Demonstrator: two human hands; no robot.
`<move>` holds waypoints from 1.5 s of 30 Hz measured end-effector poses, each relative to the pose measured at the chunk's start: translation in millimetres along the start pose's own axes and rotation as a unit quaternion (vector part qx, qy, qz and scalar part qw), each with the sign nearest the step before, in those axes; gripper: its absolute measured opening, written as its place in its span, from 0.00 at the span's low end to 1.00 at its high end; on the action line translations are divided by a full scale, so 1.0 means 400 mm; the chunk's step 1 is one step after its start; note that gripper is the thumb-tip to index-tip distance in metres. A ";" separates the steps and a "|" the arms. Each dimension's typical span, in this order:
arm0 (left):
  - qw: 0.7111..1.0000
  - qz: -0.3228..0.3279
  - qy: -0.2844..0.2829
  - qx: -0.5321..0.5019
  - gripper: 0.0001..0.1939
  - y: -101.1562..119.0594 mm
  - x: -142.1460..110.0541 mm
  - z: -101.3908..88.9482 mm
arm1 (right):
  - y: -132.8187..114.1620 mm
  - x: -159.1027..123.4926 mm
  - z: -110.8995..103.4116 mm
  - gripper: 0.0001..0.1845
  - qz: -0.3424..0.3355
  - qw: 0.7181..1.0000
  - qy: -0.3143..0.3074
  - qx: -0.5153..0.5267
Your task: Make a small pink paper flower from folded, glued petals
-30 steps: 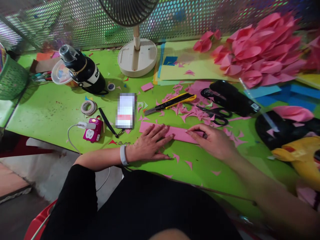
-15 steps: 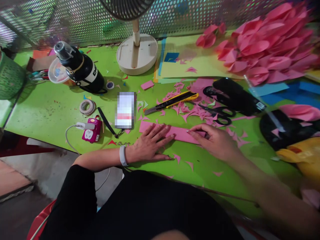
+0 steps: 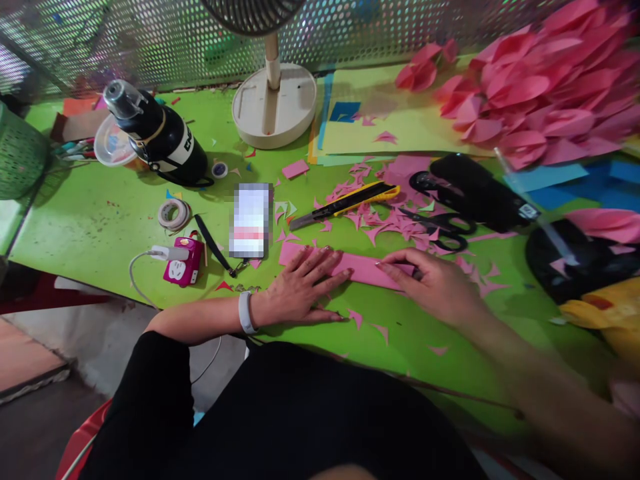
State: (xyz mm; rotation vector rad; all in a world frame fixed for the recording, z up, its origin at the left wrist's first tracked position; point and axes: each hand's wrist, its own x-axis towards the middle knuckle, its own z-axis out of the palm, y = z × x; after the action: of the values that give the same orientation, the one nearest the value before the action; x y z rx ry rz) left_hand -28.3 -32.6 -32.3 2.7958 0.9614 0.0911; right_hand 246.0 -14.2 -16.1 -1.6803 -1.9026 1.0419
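A folded strip of pink paper [image 3: 367, 269] lies flat on the green table, in front of my body. My left hand [image 3: 305, 283] rests on its left part with fingers spread, pressing it down. At the strip's right end my right hand [image 3: 430, 280] is closed, thumb and forefinger pinching the paper; its other fingers are partly hidden. Just beyond the strip lie a yellow and black utility knife [image 3: 345, 205] and black scissors [image 3: 440, 230], among pink paper scraps [image 3: 370, 217].
A phone [image 3: 249, 220], a pink power adapter [image 3: 185, 261], a tape roll [image 3: 174, 213] and a black bottle [image 3: 170, 143] stand to the left. A fan base [image 3: 275, 127] is at the back. Pink paper petals [image 3: 540, 87] pile up at the back right, above a black stapler-like tool [image 3: 480, 190].
Both hands keep their places on the pink paper strip. The view has shifted very slightly; nothing else has visibly moved.
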 end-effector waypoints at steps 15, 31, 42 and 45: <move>1.000 -0.002 0.001 -0.008 0.48 -0.005 -0.002 0.002 | -0.004 0.003 0.000 0.18 0.007 1.000 0.006 0.000; 0.999 0.007 0.051 -0.018 0.50 -0.021 0.007 0.004 | -0.014 0.014 -0.004 0.23 0.012 1.000 0.004 0.009; 1.000 -0.020 0.015 -0.002 0.49 -0.016 0.018 -0.023 | -0.006 0.019 0.000 0.28 0.019 1.000 0.001 0.014; 1.000 -0.022 0.013 -0.001 0.49 -0.015 0.020 -0.022 | -0.005 0.018 0.004 0.26 0.018 1.000 0.004 0.007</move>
State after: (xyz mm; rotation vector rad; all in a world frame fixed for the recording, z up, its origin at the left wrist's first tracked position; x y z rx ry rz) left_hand -26.7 -21.8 -24.7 2.7768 1.0281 0.1222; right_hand 242.0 -7.6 -17.0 -1.7132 -1.8622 1.0578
